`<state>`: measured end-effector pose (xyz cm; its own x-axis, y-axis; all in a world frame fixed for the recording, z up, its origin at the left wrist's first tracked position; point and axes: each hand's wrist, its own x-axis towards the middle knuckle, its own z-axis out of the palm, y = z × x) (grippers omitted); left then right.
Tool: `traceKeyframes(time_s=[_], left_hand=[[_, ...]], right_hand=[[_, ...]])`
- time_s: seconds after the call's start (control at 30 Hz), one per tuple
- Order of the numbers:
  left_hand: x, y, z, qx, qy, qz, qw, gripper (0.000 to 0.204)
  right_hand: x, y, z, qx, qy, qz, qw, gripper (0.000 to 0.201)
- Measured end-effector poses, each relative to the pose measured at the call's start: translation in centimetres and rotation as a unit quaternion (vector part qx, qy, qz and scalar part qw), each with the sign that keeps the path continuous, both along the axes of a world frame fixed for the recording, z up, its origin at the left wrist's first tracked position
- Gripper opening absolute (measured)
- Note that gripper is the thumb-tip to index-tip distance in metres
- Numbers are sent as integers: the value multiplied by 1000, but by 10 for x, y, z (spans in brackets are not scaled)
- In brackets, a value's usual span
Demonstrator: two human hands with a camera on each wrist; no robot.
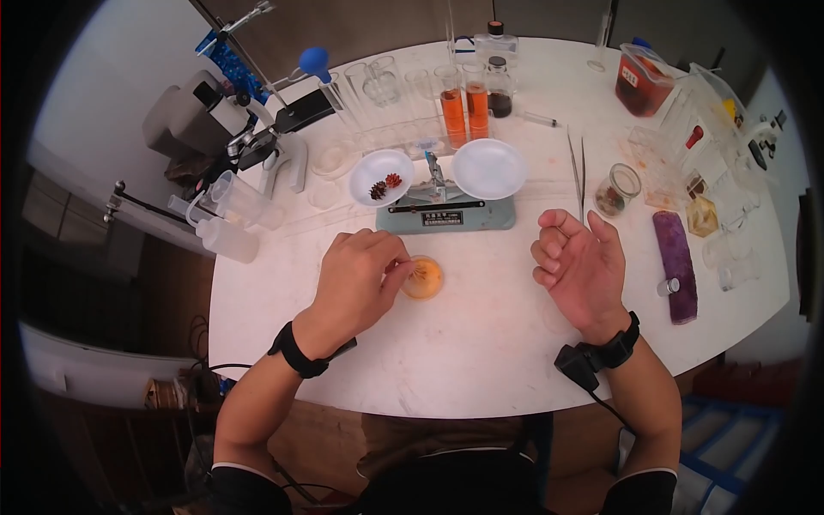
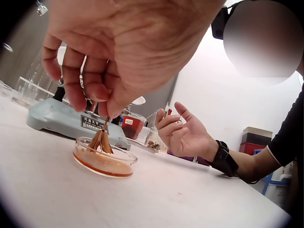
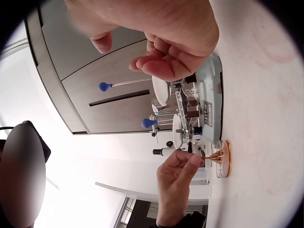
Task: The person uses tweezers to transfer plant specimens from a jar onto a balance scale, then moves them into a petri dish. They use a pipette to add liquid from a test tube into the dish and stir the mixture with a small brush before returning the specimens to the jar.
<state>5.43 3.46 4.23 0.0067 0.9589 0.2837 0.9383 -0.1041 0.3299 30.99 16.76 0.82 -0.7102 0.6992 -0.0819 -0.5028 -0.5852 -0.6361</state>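
My left hand pinches the thin stem of a brown, dried-looking piece between thumb and fingertips. Its flaring, pleated lower end stands inside a shallow glass petri dish that holds orange liquid. Behind the dish sits a grey-green balance with two white pans. A dark and a red cone-like piece lie in its left pan; the right pan holds nothing. My right hand is raised over the right side of the table, palm up, fingers loosely bent, holding nothing.
Long tweezers and a glass jar lie beyond my right hand, with a purple strip farther right. Test tubes of orange liquid stand behind the balance. At the left are a squeeze bottle and a microscope.
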Motion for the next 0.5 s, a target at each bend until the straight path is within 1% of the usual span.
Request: traceKeyframes(time_s=[0.43,0.5], left_hand=[[0,-3,3,-5,-4,1,1000,8],[-1,-4,11,1,-32,1,999,8]], right_hand=[[0,0,0,0,5,1,1000,49],[1,1,-1,0,6,1,1000,49]])
